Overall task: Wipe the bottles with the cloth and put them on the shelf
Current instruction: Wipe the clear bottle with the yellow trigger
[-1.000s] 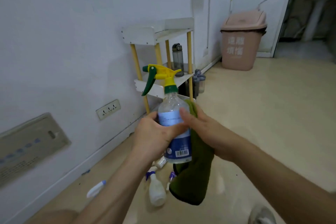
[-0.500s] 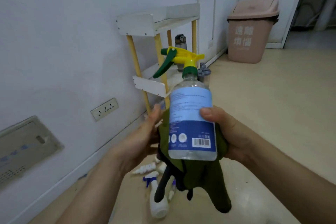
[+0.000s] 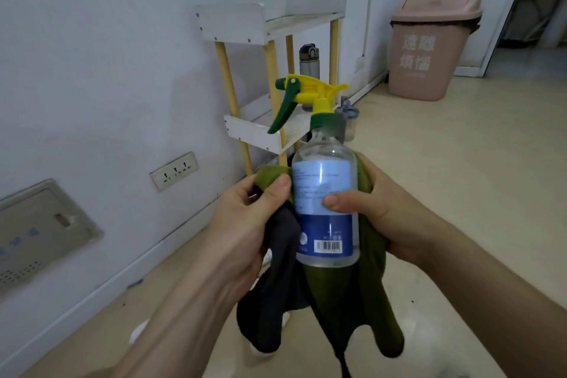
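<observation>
White wall (image 3: pixel 92 70) on the left, beige floor (image 3: pixel 460 193), small white shelf (image 3: pixel 260 21) with yellow legs against the wall, pink bin (image 3: pixel 429 49) further back with its lid down. The spray bottle (image 3: pixel 325 193) is up in the air between both hands, upright, trigger pointing left. Right hand (image 3: pixel 377 209) grips it with the green cloth (image 3: pixel 368 301) between palm and bottle, thumb on the blue label. Left hand (image 3: pixel 245 224) pinches the cloth just left of the bottle. The cloth hangs down below both. The shelf's middle tier has a grey flask (image 3: pixel 308 61) standing on it.
</observation>
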A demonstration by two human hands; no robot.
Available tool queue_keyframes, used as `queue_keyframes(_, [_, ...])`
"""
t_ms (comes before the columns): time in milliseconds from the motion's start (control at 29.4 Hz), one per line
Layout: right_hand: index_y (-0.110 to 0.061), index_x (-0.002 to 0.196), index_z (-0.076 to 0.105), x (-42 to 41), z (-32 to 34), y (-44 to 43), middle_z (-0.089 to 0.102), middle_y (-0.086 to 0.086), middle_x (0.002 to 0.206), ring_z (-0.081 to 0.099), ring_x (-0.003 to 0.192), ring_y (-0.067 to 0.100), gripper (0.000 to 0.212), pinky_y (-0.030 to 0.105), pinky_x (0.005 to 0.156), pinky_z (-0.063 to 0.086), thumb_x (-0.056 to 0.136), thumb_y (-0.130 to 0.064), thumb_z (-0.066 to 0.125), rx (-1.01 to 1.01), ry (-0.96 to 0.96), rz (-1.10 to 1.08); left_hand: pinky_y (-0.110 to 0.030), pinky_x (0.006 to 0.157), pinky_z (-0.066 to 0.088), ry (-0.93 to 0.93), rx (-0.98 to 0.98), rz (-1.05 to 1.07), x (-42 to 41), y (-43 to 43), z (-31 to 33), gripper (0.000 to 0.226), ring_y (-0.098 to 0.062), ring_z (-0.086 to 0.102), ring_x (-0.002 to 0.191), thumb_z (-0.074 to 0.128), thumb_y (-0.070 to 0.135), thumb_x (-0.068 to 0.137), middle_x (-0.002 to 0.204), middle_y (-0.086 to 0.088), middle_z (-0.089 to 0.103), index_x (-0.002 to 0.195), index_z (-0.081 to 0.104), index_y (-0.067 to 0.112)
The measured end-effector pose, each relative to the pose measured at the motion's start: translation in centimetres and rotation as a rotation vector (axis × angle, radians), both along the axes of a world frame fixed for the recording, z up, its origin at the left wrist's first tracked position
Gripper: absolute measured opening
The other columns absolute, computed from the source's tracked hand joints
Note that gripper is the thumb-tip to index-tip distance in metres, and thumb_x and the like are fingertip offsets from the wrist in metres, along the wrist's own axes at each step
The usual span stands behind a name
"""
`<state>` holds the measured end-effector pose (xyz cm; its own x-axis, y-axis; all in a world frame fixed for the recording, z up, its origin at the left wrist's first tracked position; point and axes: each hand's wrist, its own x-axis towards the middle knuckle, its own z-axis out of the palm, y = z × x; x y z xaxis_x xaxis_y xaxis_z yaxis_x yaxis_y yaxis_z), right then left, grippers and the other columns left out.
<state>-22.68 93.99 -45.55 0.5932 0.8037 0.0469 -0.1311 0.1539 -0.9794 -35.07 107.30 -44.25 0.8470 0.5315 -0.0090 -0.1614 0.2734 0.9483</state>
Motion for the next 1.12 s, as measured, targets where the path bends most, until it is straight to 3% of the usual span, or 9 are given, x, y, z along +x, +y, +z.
queue_keyframes(272, [-0.031,0.126,0.055,-0.5,-0.7,0.3,0.071,0.006,0.108,0.073,0.087,0.024,0.069,0.033,0.064,0.058,0.068,-0.002,0.081,0.006,0.017,-0.230,-0.022,0.090,0.053,0.100,0.529,-0.341,-2.0,0.5,1.0,0.041,-0.010,0.066,0.111,0.040,-0.002,0.102,0.115,0.005,0.072,0.130,0.060,0.021])
queue_keyframes(408, [-0.034,0.126,0.055,-0.7,-1.2,0.7,0.070,0.006,0.111,0.072,0.091,0.025,0.071,0.034,0.066,0.059,0.061,-0.014,0.076,0.045,0.057,-0.195,-0.020,0.069,0.055,0.081,0.569,-0.259,-2.2,0.6,1.3,0.041,-0.007,0.070,0.086,0.051,-0.002,0.097,0.099,0.008,0.073,0.123,0.065,0.027])
queue_keyframes(477, [-0.031,0.126,0.056,-1.1,-1.2,1.0,0.071,0.010,0.112,0.072,0.090,0.027,0.065,0.038,0.068,0.061,0.065,-0.015,0.071,0.093,0.102,-0.160,-0.018,0.062,0.048,0.062,0.686,-0.098,-1.7,0.3,0.7,0.040,-0.004,0.060,0.072,0.067,0.010,0.089,0.088,0.008,0.063,0.113,0.067,0.042])
queue_keyframes(579, [-0.031,0.123,0.057,-1.9,-1.0,1.5,0.071,0.009,0.108,0.073,0.085,0.023,0.058,0.036,0.068,0.062,0.066,-0.019,0.063,0.134,0.159,-0.158,-0.013,0.084,0.042,0.079,0.947,0.091,-0.9,-0.5,-0.3,0.041,0.003,0.050,0.101,0.067,0.053,0.079,0.107,0.022,0.046,0.112,0.049,0.070])
queue_keyframes(715, [-0.041,0.133,0.050,-2.9,-0.5,2.4,0.064,-0.001,0.122,0.069,0.099,0.019,0.053,0.034,0.077,0.059,0.083,-0.043,0.068,0.044,0.067,-0.276,-0.025,0.089,0.046,0.173,0.563,0.074,0.0,-2.0,-0.3,0.051,0.006,0.052,0.106,0.051,0.063,0.086,0.114,0.034,0.049,0.131,0.028,0.064])
queue_keyframes(851, [-0.049,0.134,0.044,-4.7,-1.2,3.2,0.062,-0.017,0.126,0.061,0.114,0.007,0.070,0.038,0.099,0.051,0.072,-0.075,0.063,0.001,-0.202,-0.372,-0.022,0.073,0.038,0.307,0.397,0.297,1.2,-1.6,0.8,0.037,-0.010,0.057,0.092,0.035,0.054,0.099,0.098,0.014,0.058,0.110,0.062,0.031])
queue_keyframes(919, [-0.045,0.136,0.043,-5.6,-1.0,3.3,0.062,-0.017,0.123,0.063,0.112,0.007,0.071,0.037,0.098,0.053,0.073,-0.065,0.069,0.044,-0.296,-0.315,-0.030,0.082,0.048,0.297,0.061,0.314,1.4,-0.6,1.1,0.034,-0.020,0.063,0.089,0.040,0.042,0.102,0.101,-0.002,0.069,0.094,0.068,0.024])
queue_keyframes(987, [-0.036,0.136,0.044,-6.1,-0.7,3.3,0.066,-0.017,0.116,0.066,0.106,0.004,0.067,0.028,0.090,0.056,0.076,-0.047,0.071,0.093,-0.349,-0.257,-0.039,0.098,0.049,0.189,-0.234,0.174,1.2,0.3,1.3,0.037,-0.029,0.063,0.110,0.037,0.031,0.104,0.122,-0.014,0.066,0.121,0.064,0.011])
queue_keyframes(1123, [-0.033,0.127,0.056,-5.1,-0.6,3.7,0.069,-0.017,0.109,0.067,0.100,0.000,0.044,0.021,0.083,0.055,0.086,-0.046,0.066,0.101,-0.262,-0.382,-0.037,0.081,0.058,0.248,0.136,0.257,2.0,-0.3,-0.2,0.037,-0.021,0.071,0.092,0.046,0.049,0.099,0.101,-0.003,0.073,0.118,0.066,0.024])
